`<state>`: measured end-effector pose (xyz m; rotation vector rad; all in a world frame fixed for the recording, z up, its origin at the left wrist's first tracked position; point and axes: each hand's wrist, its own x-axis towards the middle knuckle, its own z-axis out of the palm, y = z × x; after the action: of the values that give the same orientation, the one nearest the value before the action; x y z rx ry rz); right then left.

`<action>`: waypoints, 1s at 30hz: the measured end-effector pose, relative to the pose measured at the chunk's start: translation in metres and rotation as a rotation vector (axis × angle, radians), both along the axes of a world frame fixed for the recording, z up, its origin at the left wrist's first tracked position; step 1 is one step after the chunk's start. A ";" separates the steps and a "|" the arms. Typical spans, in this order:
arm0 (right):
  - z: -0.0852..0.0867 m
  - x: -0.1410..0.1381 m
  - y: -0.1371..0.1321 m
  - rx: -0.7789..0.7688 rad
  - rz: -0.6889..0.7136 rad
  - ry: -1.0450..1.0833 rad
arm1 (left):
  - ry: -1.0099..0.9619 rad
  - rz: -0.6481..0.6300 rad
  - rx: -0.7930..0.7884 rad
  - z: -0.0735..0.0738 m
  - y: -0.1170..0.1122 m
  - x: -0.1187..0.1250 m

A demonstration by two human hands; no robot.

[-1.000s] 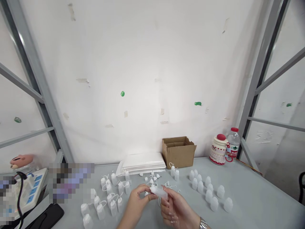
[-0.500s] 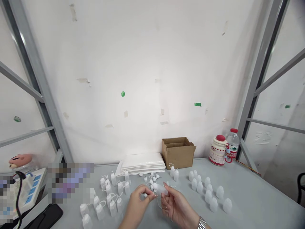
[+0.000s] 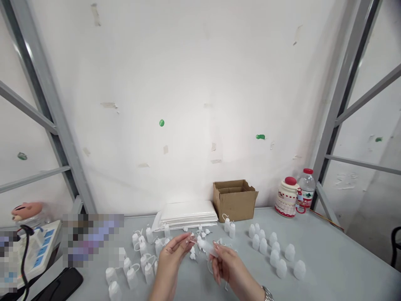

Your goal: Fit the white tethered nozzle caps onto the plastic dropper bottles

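Note:
My right hand [image 3: 227,265] grips a small translucent white squeeze bottle [image 3: 207,246] held sideways just above the grey table [image 3: 328,259]. The fingertips of my left hand [image 3: 171,255] pinch a small white cap piece [image 3: 192,240] at the bottle's neck end. Below the hands lie loose white caps with tethers [image 3: 200,232]. To the left stand several capped bottles with loop tethers [image 3: 140,261]. A group of several uncapped-looking white bottles [image 3: 275,251] stands to the right.
A stack of white sheets [image 3: 188,214] and an open cardboard box [image 3: 234,198] sit against the wall. A red-lidded jar [image 3: 287,196] and water bottle [image 3: 305,188] stand at the right. A black phone [image 3: 61,286] and a power strip [image 3: 40,251] lie at the left. Grey metal frames flank the table.
Both hands have risen slightly with the bottle. My left hand shifted up and turned, its fingertips now at the bottle's tip instead of lower beside it.

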<state>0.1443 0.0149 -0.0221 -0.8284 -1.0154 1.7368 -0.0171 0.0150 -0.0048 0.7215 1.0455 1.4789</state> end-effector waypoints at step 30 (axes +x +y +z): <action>-0.013 -0.006 -0.006 0.272 -0.095 -0.456 | -0.302 -0.145 -0.070 -0.001 -0.003 0.009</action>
<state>0.1384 0.0090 -0.0352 -1.0998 -1.4506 1.3152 -0.0083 0.0117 -0.0057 0.4954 0.7930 1.3687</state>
